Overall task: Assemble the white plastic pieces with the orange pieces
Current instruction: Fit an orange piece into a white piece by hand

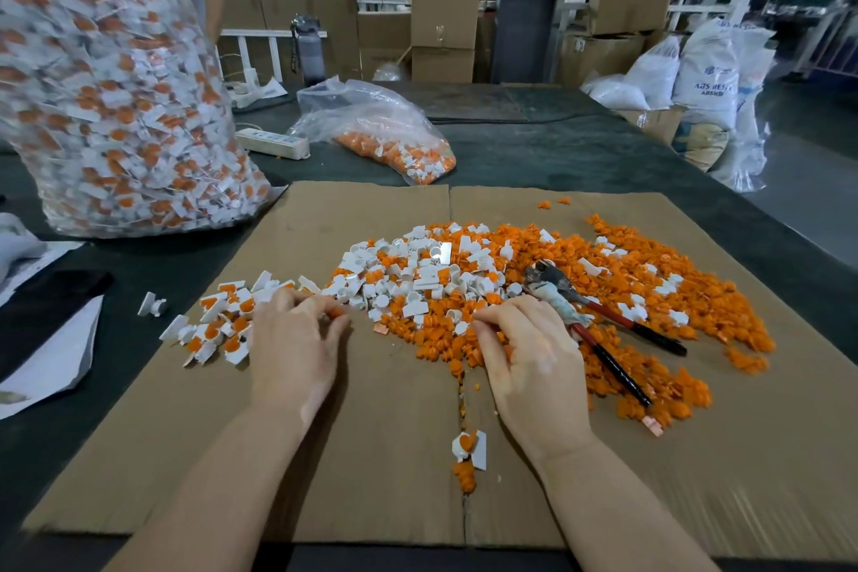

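Note:
A heap of loose orange pieces (580, 293) mixed with white plastic pieces (418, 274) lies on a cardboard sheet (371, 455). Several joined white-and-orange pieces (218, 320) lie in a small cluster at the left, and one more joined piece (469, 446) sits near the cardboard's centre seam. My left hand (292, 348) is palm down beside the cluster, its fingertips pinching an orange piece (336, 314). My right hand (524, 362) reaches into the heap's front edge, fingers curled among the pieces; what it holds is hidden.
Red-handled pliers (599, 325) lie on the heap right of my right hand. A large clear bag of joined pieces (116, 98) stands at left, a smaller bag of orange pieces (390, 139) behind, with a power strip (274, 143) between. A person stands at back left.

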